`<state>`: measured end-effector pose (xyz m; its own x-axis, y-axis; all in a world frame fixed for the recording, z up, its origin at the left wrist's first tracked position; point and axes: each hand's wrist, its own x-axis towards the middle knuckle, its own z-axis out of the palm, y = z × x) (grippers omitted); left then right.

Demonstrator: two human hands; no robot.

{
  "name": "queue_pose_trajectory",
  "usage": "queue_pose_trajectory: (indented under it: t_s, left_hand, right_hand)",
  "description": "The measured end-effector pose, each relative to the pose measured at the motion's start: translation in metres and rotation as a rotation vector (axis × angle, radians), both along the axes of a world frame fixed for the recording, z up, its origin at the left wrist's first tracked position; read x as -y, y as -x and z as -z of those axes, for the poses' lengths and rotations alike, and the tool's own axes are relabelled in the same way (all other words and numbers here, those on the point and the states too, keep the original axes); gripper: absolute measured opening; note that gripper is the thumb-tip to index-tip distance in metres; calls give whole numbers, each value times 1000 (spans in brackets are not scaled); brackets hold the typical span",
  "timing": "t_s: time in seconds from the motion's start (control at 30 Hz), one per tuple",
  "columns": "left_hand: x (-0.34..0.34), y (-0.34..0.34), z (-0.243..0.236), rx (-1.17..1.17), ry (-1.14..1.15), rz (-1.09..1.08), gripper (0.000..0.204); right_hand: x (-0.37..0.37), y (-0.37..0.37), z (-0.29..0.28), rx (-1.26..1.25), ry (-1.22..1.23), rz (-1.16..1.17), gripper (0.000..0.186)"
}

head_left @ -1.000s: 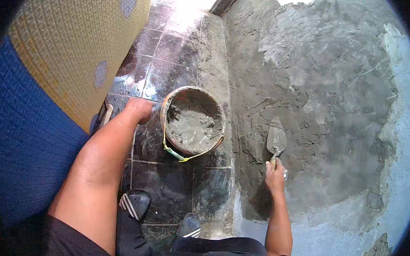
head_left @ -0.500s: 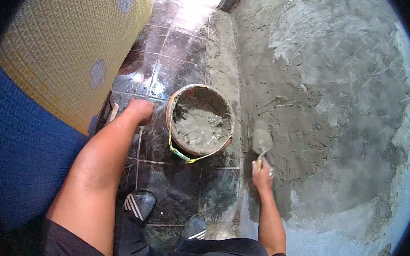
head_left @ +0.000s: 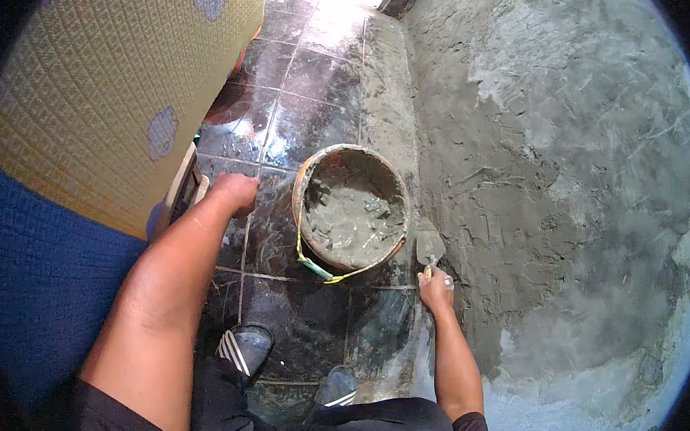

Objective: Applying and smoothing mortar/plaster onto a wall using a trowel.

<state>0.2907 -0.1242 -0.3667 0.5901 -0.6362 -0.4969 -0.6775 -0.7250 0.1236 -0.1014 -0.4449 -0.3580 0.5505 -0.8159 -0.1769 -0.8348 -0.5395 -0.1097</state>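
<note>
In my right hand (head_left: 437, 291) is the handle of a small trowel (head_left: 430, 246). Its grey blade lies close to the foot of the wall, just right of the bucket. A round bucket (head_left: 299, 183) stands in front of me, with wet grey mortar (head_left: 348, 225) inside. Its wire handle with a green grip (head_left: 314, 267) hangs down on the near side. My left hand (head_left: 237, 193) hovers left of the bucket, closed like a fist, with nothing visible in it.
Rough grey mortar covers much of the wall (head_left: 511, 218) on my right, with pale blue paint (head_left: 538, 417) below. A patterned yellow and blue padded surface (head_left: 106, 122) rises on the left. Dark, wet tiles (head_left: 299, 311) form the floor around my slippers (head_left: 250, 348).
The trowel has come off the wall, leftward toward the bucket, and its blade now shows more clearly. My left hand stays almost in place. The view has shifted slightly.
</note>
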Motion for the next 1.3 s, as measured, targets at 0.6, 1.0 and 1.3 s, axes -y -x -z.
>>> queue_pose_trajectory:
  t_s: [0.6,1.0,1.3]
  left_hand:
    - [4,-6,8,32,5,4,42]
    - [12,4,-11,73,83,69,35]
    - [6,-5,5,36,49,10,43]
  right_hand:
    - [-37,53,-5,101,57,-1,46]
    - [-8,62,2,221,219,40,52]
    - [-31,67,-35,302,-308,38,43]
